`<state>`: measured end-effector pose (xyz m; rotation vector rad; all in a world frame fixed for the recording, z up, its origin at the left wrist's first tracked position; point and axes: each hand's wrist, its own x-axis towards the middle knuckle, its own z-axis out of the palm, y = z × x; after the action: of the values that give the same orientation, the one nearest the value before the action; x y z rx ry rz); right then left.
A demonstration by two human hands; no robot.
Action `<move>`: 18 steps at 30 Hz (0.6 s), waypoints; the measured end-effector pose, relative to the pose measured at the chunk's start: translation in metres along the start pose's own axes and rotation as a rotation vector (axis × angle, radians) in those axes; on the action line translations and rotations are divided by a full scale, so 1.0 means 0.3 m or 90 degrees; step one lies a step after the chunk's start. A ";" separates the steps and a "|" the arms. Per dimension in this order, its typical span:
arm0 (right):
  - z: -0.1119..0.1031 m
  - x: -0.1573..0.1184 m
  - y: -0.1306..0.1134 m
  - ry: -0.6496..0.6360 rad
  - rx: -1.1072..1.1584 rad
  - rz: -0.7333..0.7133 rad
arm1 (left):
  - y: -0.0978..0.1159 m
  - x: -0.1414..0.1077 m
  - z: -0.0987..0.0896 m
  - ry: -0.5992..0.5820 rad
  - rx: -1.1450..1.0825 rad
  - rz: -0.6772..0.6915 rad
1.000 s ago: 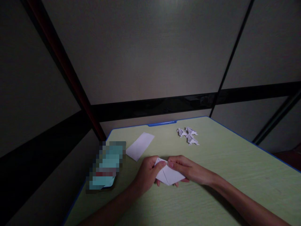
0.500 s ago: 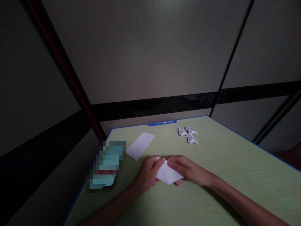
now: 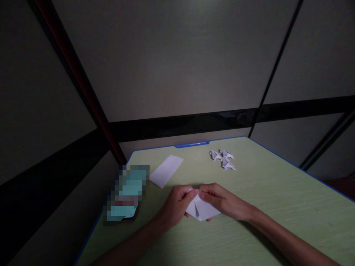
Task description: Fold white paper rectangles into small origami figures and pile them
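A folded white paper (image 3: 206, 211) is held between both hands over the near middle of the table. My left hand (image 3: 178, 203) grips its left side, the thumb pressed on top near the upper corner. My right hand (image 3: 217, 197) pinches the upper right part, its thumb close to the left thumb. A dark narrow gap between two flaps runs down the paper towards its lower point. The fingertips under the paper are mostly hidden.
A flat white paper sheet (image 3: 166, 171) lies beyond my left hand. At the left edge of the green table (image 3: 266, 173) is a phone (image 3: 130, 192) with a blurred screen. Three small folded paper figures (image 3: 227, 163) sit together at the back right. Behind stand panels (image 3: 177, 66).
The thumbs have come closer together at the top of the paper. A dark gap now shows between its flaps, and its lower point has shifted slightly down and right.
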<state>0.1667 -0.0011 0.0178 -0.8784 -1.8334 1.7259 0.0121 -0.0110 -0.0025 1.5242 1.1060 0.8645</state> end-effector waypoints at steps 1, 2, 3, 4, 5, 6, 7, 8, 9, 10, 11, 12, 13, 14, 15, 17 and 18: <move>0.000 0.000 -0.002 0.011 -0.012 0.002 | 0.001 0.001 -0.001 0.001 -0.001 0.002; 0.000 0.000 -0.002 0.019 -0.028 0.003 | 0.001 0.002 -0.001 0.003 0.003 0.012; -0.001 0.001 -0.001 0.027 -0.044 0.002 | 0.001 0.003 -0.002 0.008 0.009 0.022; -0.001 0.001 0.000 0.033 -0.059 -0.001 | 0.000 0.003 -0.002 0.012 0.013 0.032; -0.002 0.002 0.002 0.035 -0.069 -0.003 | -0.001 0.004 -0.002 0.009 0.011 0.036; -0.002 0.002 0.003 0.035 -0.077 -0.004 | -0.002 0.004 -0.001 0.009 0.012 0.038; -0.003 0.001 0.003 0.033 -0.083 -0.005 | -0.003 0.004 0.000 0.010 0.017 0.040; -0.003 0.001 0.002 0.030 -0.088 -0.006 | -0.004 0.004 0.001 0.010 0.023 0.042; -0.003 0.001 0.001 0.026 -0.092 -0.008 | -0.005 0.004 0.001 0.013 0.030 0.046; -0.004 0.001 -0.001 0.022 -0.095 -0.011 | -0.005 0.004 0.002 0.017 0.036 0.051; -0.005 0.001 -0.003 0.017 -0.098 -0.015 | -0.005 0.004 0.002 0.021 0.039 0.056; -0.006 0.001 -0.004 0.012 -0.099 -0.020 | -0.004 0.003 0.002 0.025 0.039 0.060; -0.008 0.003 -0.004 0.006 -0.098 -0.025 | -0.003 0.003 0.002 0.032 0.040 0.062; -0.009 0.004 -0.003 -0.001 -0.097 -0.029 | -0.001 0.002 0.002 0.041 0.040 0.063; -0.011 0.005 0.000 -0.007 -0.094 -0.032 | 0.001 0.001 0.002 0.050 0.041 0.062; -0.013 0.008 0.009 -0.017 -0.082 -0.035 | 0.006 -0.001 0.002 0.073 0.045 0.060; -0.014 0.008 0.014 -0.019 -0.072 -0.032 | 0.008 -0.001 0.003 0.084 0.046 0.057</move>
<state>0.1686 0.0037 0.0139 -0.8468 -1.9716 1.6258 0.0132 -0.0117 -0.0002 1.6051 1.1819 1.0085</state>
